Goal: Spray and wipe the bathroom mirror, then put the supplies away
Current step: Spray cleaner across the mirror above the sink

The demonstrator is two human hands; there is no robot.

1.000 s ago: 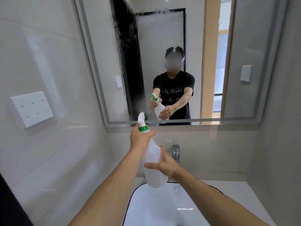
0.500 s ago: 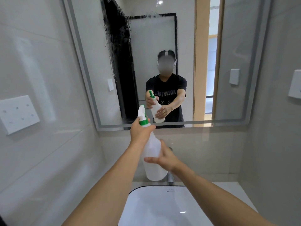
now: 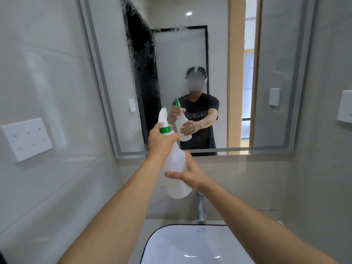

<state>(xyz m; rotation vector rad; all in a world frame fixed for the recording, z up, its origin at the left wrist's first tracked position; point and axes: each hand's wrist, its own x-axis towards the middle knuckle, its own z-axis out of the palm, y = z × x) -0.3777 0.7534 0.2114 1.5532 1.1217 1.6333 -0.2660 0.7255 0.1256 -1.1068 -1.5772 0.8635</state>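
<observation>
A translucent white spray bottle with a green collar and white trigger head is held up in front of the bathroom mirror. My left hand grips its neck at the trigger. My right hand cups the lower body from the right side. The nozzle points up and left toward the glass. Wet droplets and streaks cover the mirror's upper left and middle. The mirror reflects a person holding the same bottle. No cloth is in view.
A white basin with a dark rim sits below, with a chrome faucet behind it. A white socket plate is on the left tiled wall, another plate on the right wall.
The view has tilted upward and shifted, showing more of the mirror. Both hands keep hold of the bottle, which sits slightly higher toward the glass.
</observation>
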